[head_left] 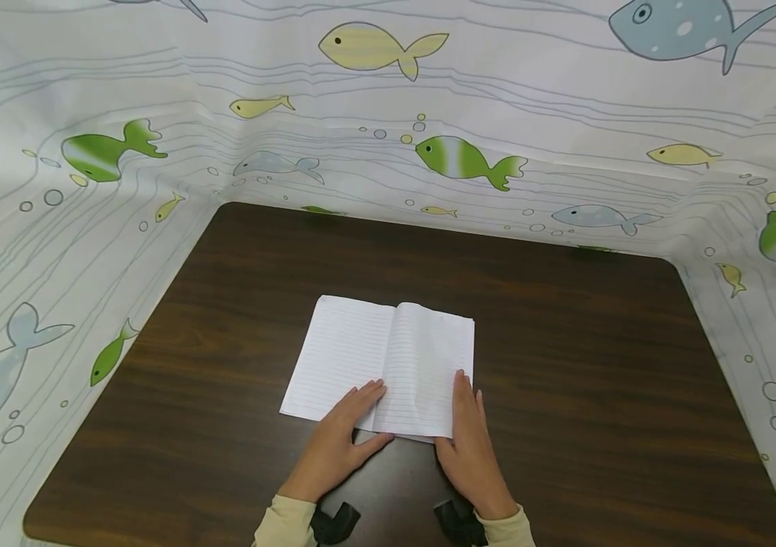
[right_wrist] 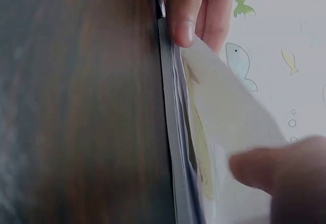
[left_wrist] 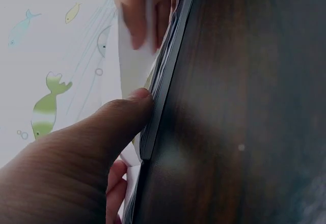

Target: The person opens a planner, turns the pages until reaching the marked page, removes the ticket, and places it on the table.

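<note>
A notebook (head_left: 353,334) with lined white pages lies spread on the dark table. My left hand (head_left: 343,437) rests on its left page beside the fold, fingers extended. Its thumb (left_wrist: 135,104) touches the lower edge of the page stack. At the notebook's right edge, my right hand (head_left: 473,448) lies with straight fingers along the side of a page. The right page (right_wrist: 229,91) bows upward in the right wrist view, with the right thumb (right_wrist: 260,168) in front of it. A yellowish surface (right_wrist: 201,137) shows beneath that page. The other right fingers are largely hidden there.
The brown wood-grain table (head_left: 600,365) has rounded corners. White sheeting (head_left: 538,99) printed with fish and wavy lines rises at its back and sides. Black wrist straps (head_left: 336,523) show at both cuffs.
</note>
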